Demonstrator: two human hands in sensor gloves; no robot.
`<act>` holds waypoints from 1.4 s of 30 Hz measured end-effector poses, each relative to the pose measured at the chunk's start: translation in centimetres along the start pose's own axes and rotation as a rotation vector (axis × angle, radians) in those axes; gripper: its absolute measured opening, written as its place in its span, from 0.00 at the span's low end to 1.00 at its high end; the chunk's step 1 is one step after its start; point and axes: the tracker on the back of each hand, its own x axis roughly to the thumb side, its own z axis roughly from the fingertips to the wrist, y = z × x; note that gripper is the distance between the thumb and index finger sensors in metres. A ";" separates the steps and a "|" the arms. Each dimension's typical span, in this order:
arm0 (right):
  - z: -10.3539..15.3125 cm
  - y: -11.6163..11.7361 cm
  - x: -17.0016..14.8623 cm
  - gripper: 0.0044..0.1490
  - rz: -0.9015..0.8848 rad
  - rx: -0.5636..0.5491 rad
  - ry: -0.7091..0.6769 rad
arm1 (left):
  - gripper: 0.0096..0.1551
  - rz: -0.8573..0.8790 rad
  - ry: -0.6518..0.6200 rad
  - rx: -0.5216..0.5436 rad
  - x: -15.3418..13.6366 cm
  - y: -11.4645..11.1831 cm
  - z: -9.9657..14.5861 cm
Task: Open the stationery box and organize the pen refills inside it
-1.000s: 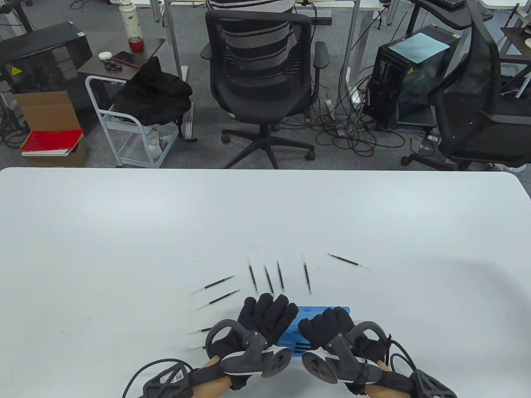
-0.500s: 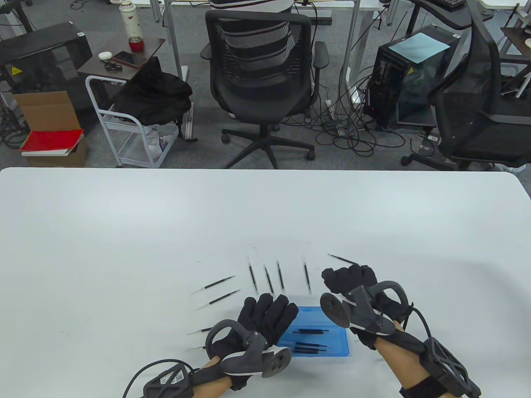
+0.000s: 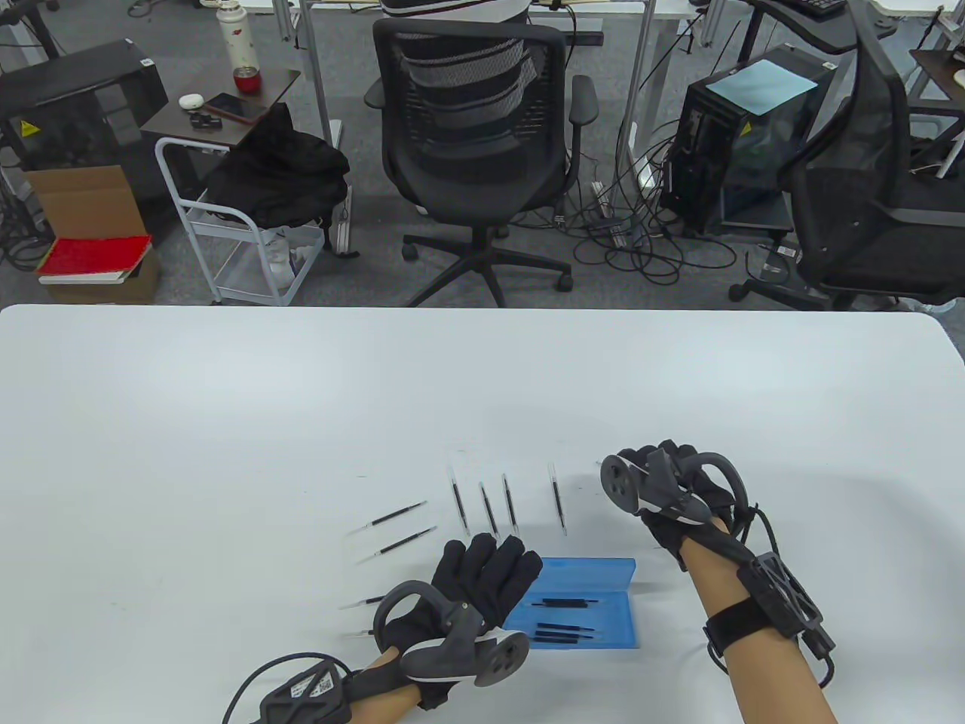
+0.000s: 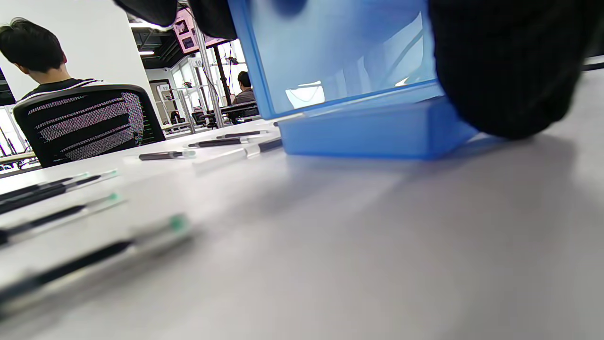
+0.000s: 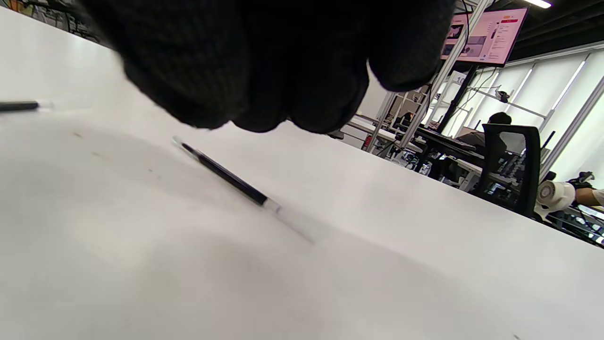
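The blue stationery box (image 3: 603, 615) lies open near the table's front edge, its lid (image 3: 584, 569) raised at the back. Three dark refills (image 3: 564, 602) lie inside. My left hand (image 3: 490, 572) holds the box's left end; in the left wrist view the lid (image 4: 339, 52) stands between my fingers and thumb (image 4: 509, 71). My right hand (image 3: 656, 475) hovers over the rightmost loose refill (image 5: 226, 178), fingertips (image 5: 264, 80) bunched just above it and apart from it. That refill is hidden in the table view.
Several loose refills lie on the white table (image 3: 226, 452) beyond and left of the box: an upright row (image 3: 488, 509), one alone (image 3: 556, 499), a slanted pair (image 3: 397, 528), and two (image 3: 362, 602) beside my left wrist. An office chair (image 3: 475, 128) stands beyond the far edge.
My right hand let go of the box, whose lid now stands open, and travelled up and right to the rightmost refill. My left hand has stayed at the box's left end.
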 end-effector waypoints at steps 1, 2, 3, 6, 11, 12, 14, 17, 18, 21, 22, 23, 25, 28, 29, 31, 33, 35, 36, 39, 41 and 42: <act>-0.3 0.5 -0.2 0.39 0.012 0.017 0.012 | 0.74 0.000 0.000 0.000 0.0 0.0 0.0; -0.5 0.8 -0.4 0.40 0.017 0.028 0.021 | 0.74 0.000 0.000 0.000 0.0 0.0 0.0; -0.6 1.1 -0.5 0.40 0.019 0.034 0.027 | 0.74 0.000 0.000 0.000 0.0 0.0 0.0; -1.0 2.0 -0.8 0.40 0.026 0.053 0.037 | 0.74 0.000 0.000 0.000 0.0 0.0 0.0; -1.3 2.7 -0.9 0.40 0.062 0.042 0.052 | 0.74 0.000 0.000 0.000 0.0 0.0 0.0; -1.4 2.8 -1.0 0.40 0.062 0.042 0.057 | 0.74 0.000 0.000 0.000 0.0 0.0 0.0; -1.6 3.0 -1.1 0.40 0.058 0.057 0.071 | 0.74 0.000 0.000 0.000 0.0 0.0 0.0; -1.8 3.2 -1.3 0.39 0.049 0.064 0.082 | 0.74 0.000 0.000 0.000 0.0 0.0 0.0; -1.8 3.3 -1.3 0.39 0.049 0.064 0.084 | 0.74 0.000 0.000 0.000 0.0 0.0 0.0; -1.9 3.5 -1.4 0.39 0.050 0.062 0.089 | 0.74 0.001 0.000 0.000 0.0 0.0 0.0; -2.0 3.6 -1.4 0.38 0.049 0.067 0.091 | 0.74 0.002 0.000 -0.001 0.1 0.0 0.0; -2.0 3.6 -1.4 0.38 0.048 0.066 0.093 | 0.74 0.002 0.000 -0.001 0.0 0.0 0.0; -2.1 3.8 -1.5 0.38 0.050 0.073 0.097 | 0.74 0.003 0.000 -0.001 0.0 0.0 0.0; -2.2 3.8 -1.6 0.37 0.040 0.075 0.103 | 0.74 0.002 0.000 -0.001 0.0 0.0 0.0; -2.2 3.8 -1.7 0.37 0.035 0.075 0.102 | 0.74 0.002 0.000 -0.001 0.0 0.0 0.0; -2.1 3.7 -1.7 0.36 0.033 0.077 0.100 | 0.74 0.002 0.000 -0.001 0.0 0.0 0.0; -2.1 3.7 -1.7 0.36 0.029 0.080 0.098 | 0.74 0.003 0.000 -0.001 0.0 0.0 0.0; -2.1 3.7 -1.6 0.35 0.030 0.081 0.095 | 0.74 0.003 0.000 -0.001 0.0 0.0 0.0; -2.1 3.7 -1.6 0.34 0.032 0.078 0.092 | 0.74 0.003 0.000 -0.001 0.0 0.0 0.0; -2.0 3.6 -1.6 0.34 0.037 0.075 0.085 | 0.74 0.003 0.000 -0.001 0.0 0.0 0.0; -2.1 3.6 -1.6 0.34 0.029 0.077 0.086 | 0.74 0.003 0.000 -0.001 0.0 0.0 0.0; -2.1 3.6 -1.7 0.34 0.025 0.080 0.087 | 0.74 0.003 0.000 -0.001 0.0 0.0 0.0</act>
